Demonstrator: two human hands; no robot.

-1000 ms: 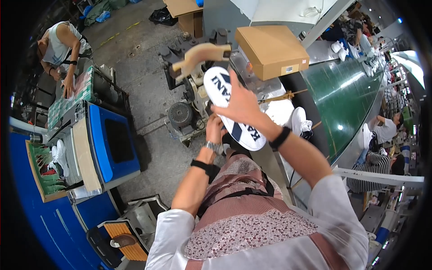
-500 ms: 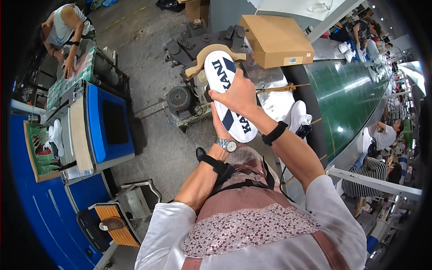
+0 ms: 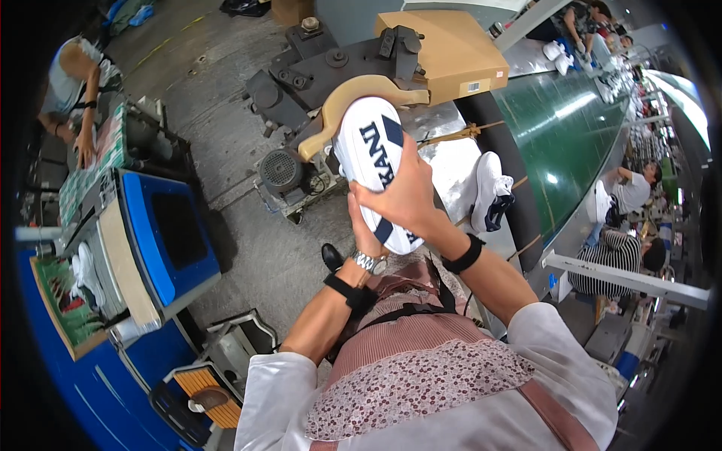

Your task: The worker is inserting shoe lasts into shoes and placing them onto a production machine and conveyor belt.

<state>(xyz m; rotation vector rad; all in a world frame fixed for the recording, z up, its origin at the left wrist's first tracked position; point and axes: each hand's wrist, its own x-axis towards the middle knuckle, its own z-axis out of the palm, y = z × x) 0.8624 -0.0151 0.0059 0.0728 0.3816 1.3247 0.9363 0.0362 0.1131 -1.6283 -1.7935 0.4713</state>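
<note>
Against the tan press pad [image 3: 353, 101], both hands (right hand [image 3: 402, 197], left hand [image 3: 362, 229]) grip a white shoe [image 3: 374, 161]

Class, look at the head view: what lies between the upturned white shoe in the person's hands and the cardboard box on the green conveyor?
In the head view, the tan curved pad of the dark machine lies between the white shoe and the cardboard box; the shoe's toe meets it.

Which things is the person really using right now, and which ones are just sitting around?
In use:
- white shoe with dark blue sole markings, held sole-up
- right hand over the sole
- left hand under the shoe
- tan curved pad of the grey metal press machine, touching the shoe's toe

Just sitting around:
- brown cardboard box
- another white shoe beside the green conveyor belt
- blue cabinet machine
</note>
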